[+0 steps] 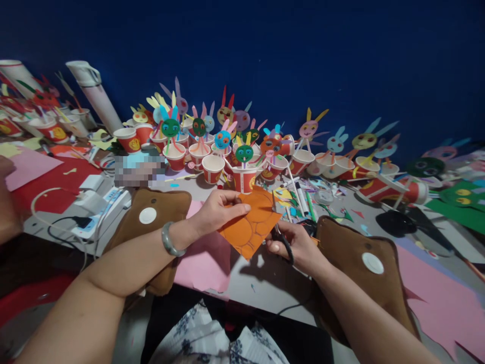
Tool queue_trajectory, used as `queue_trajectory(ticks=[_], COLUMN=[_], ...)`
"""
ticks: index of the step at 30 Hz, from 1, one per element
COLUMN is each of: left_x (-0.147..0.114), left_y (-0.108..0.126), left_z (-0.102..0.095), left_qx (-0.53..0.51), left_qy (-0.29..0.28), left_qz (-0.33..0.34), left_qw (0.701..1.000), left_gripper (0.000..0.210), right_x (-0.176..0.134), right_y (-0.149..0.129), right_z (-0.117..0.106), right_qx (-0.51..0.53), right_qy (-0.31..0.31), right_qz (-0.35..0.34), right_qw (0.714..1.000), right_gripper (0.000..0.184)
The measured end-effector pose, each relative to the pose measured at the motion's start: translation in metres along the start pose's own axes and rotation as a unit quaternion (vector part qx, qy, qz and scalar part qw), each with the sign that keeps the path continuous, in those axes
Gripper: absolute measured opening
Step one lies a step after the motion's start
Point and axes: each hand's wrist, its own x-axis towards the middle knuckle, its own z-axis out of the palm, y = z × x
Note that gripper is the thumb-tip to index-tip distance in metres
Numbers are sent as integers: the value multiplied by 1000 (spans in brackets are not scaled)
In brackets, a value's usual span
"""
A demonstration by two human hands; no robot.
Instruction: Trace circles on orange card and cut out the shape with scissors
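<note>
My left hand (223, 210) pinches the upper left part of a sheet of orange paper (252, 227) between thumb and fingers. Dark round outlines are drawn across the sheet. My right hand (295, 245) is closed round the black handles of a pair of scissors (282, 237). The scissor blades point up at the sheet's right edge; whether the paper lies between them I cannot tell. Both hands hold the paper and scissors above the table. Just behind the sheet stands a red and white paper cup (244, 177) with a green paper rabbit face (244, 152) on it.
Several paper cups with rabbit faces line the back. Brown cushioned pads (162, 227) lie under both forearms, the other one (364, 273) at right. Paper scraps and pens (302, 198) lie behind my right hand. A power strip (102, 210) and another person's arm (9, 212) are at left.
</note>
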Motion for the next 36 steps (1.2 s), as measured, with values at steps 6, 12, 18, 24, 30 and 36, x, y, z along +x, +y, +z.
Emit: queue_trajectory(ticks=[6, 12, 18, 24, 30, 36], left_x=[-1, -1, 0, 0, 0, -1], left_y=[-2, -1, -2, -2, 0, 1], left_z=[0, 1, 0, 0, 0, 1], left_qx=[-10, -32, -15, -15, -10, -20], left_qy=[-6, -13, -12, -9, -8, -9], left_qz=[-10, -13, -15, -10, -3, -2], left_qw=[1000, 999, 1000, 1000, 1000, 1000], left_gripper=[27, 27, 28, 28, 27, 26], right_x=[1, 1, 1, 0, 0, -1], right_y=[-2, -1, 0, 0, 1, 2], right_z=[1, 1, 0, 0, 0, 0], right_qx=[3, 8, 6, 17, 30, 48], right_qy=[2, 2, 0, -11, -19, -21], right_qz=[3, -5, -3, 6, 13, 26], right_qw=[1000, 1000, 1000, 1000, 999, 998], right_gripper=[64, 63, 62, 63, 62, 61])
